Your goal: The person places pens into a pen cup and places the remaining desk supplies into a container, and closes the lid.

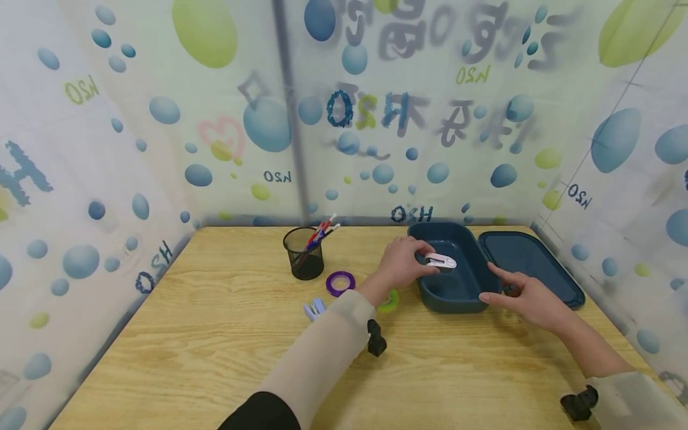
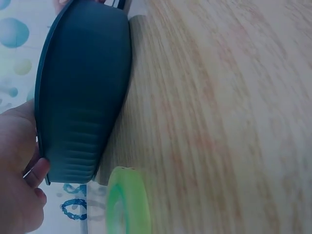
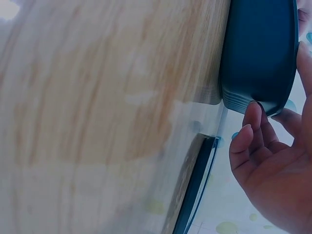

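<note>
Over the dark blue box (image 1: 451, 303), my left hand (image 1: 402, 263) pinches a small pink-and-white stapler-like item (image 1: 441, 261). That item is hidden in the left wrist view, where the left hand (image 2: 19, 165) appears beside the box rim. My right hand (image 1: 529, 298) holds the box by its right side, thumb and forefinger at the rim. From the right wrist, curled fingers (image 3: 252, 117) show against the box's end wall. A matching lid (image 1: 537, 266) lies flat to the right of the box, partly behind the right hand.
A green tape roll (image 1: 388, 301) lies left of the box, partly behind the left wrist. Further left are a purple tape roll (image 1: 341, 283) and a light purple stapler (image 1: 314, 309). A black mesh cup (image 1: 305, 263) with several pens stands near the back. A printed curtain surrounds the wooden table.
</note>
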The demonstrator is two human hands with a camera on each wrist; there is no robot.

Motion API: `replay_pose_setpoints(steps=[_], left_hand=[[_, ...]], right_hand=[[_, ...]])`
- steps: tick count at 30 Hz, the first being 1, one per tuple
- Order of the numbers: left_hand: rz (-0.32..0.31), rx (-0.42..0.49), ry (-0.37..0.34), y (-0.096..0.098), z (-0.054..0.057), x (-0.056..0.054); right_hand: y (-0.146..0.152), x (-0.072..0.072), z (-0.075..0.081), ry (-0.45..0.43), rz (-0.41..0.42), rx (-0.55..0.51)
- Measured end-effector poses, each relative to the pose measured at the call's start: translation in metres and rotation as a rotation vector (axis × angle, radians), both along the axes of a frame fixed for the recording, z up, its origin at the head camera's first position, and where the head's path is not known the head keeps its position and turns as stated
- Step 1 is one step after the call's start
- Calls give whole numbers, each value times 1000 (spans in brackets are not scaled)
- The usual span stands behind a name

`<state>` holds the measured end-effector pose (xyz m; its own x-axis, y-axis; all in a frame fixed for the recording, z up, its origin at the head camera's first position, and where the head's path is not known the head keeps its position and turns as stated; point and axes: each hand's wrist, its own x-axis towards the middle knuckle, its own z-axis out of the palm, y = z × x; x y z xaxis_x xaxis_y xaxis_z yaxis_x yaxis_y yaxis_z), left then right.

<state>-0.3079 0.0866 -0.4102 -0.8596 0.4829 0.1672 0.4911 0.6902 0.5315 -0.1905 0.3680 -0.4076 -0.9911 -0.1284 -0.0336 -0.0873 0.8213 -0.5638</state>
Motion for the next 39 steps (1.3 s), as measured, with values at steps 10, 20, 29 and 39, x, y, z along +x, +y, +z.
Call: replay_pose_setpoints(steps=[10,20,29,39], left_hand=[[-49,12,-45,-2,1,-2],[-86,231,-113,-30,9,-1],[-253,258,-132,-90,22,25],[-298,255,-130,-168,18,55]], right_hand=[[1,0,-1,-5,5,-22],[-1,3,1,-22,9,-44],[0,3,1,-15,18,-20],[-1,3,1,-18,11,-12]])
